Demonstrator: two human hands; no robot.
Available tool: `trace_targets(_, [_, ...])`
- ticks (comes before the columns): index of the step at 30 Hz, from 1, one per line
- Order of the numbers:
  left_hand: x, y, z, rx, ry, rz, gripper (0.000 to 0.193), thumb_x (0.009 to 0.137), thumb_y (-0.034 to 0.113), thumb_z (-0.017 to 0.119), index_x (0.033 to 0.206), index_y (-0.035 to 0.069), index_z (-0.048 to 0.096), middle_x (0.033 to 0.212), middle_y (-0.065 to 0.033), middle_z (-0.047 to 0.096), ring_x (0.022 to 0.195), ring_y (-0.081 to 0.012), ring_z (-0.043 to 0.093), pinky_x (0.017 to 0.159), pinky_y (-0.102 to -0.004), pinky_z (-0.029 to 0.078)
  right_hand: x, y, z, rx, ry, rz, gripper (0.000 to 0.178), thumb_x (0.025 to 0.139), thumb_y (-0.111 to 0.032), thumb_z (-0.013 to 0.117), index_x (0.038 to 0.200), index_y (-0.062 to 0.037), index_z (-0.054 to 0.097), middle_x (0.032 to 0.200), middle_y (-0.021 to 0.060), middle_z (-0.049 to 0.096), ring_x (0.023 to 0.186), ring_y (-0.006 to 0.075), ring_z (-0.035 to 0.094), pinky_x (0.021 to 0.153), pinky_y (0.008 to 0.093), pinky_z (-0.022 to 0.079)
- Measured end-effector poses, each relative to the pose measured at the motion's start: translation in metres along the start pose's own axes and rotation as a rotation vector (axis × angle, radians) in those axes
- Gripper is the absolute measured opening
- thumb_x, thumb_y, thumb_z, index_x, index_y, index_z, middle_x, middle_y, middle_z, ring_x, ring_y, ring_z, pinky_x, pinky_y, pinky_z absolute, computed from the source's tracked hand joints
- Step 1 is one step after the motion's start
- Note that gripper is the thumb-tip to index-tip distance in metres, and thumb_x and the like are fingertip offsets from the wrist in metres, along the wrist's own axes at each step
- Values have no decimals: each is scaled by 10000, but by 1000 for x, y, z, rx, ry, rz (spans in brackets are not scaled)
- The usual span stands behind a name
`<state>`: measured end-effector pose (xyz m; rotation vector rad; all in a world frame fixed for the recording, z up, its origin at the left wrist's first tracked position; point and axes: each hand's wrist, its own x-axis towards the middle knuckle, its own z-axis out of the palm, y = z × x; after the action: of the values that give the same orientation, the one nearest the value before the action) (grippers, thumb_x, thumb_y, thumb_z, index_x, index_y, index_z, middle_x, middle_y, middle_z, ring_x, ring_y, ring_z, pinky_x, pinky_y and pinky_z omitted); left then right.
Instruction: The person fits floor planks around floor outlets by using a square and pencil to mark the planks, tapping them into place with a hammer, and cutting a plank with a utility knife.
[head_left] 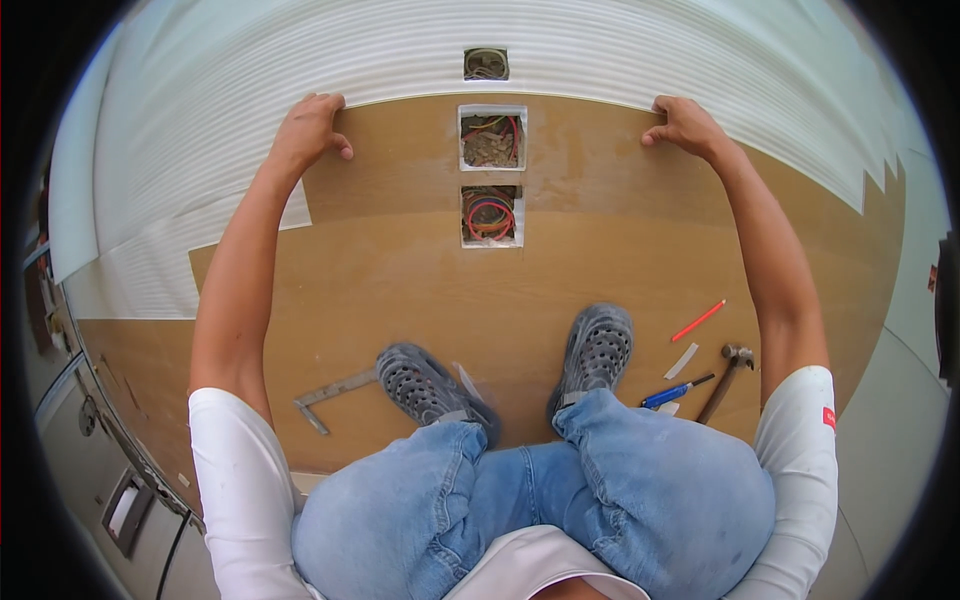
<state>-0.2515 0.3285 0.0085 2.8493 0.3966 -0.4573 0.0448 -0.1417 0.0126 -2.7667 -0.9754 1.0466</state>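
Observation:
My left hand [311, 129] is at the far edge of a brown wood-look plank [400, 150], its fingers curled over the edge and its thumb on the plank's face. Opposite it, my right hand [688, 127] grips the same edge in a like way, toward the right. Between the hands, the plank has a square cutout [492, 137] with a white rim, showing wires and rubble. Just nearer is a second cutout [490, 216] with coiled red and other wires. White ribbed underlay [380, 55] spreads beyond the edge, with a smaller wire-filled opening [486, 64].
By my left shoe [425, 380] lies a metal square [340, 390]. Right of my other shoe [597, 345] are a red pencil [698, 320], a white strip [681, 361], a blue-handled tool [672, 394] and a hammer [736, 362]. The underlay ends in steps at both sides.

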Motion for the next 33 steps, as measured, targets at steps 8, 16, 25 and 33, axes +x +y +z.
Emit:
trace_targets(8, [-9,10,-31,-40,113,27,543,558,188,891,995,-3,633,997,-161,659,1018,-365,580,886,-451,487,-21,4,-2,190,259,62,497,716,-319,884,986,40,672,917,171,720,890,302,675,788,423,526])
trace_targets(16, [9,-12,-11,-221,-46,-61,445,777,265,826,830,-21,490,706,-168,525,659,-304,470,646,-448,440,12,22,16,134,79,-43,565,713,-425,865,1073,-20,708,1035,184,731,1006,339,692,858,443,551])
trace_targets(25, [36,52,1,-289,-121,-60,360,672,30,807,894,-16,527,700,-129,559,661,-220,533,643,-404,478,4,38,42,135,283,-119,600,710,-487,849,1113,-65,709,1117,135,728,1128,325,653,965,413,504])
trace_targets(33, [16,35,-7,-232,-5,-108,334,670,61,780,845,-18,506,670,-131,531,626,-265,510,611,-422,454,-4,17,32,168,413,-180,514,728,-431,846,1043,-46,718,1034,169,722,1056,369,653,916,441,517])
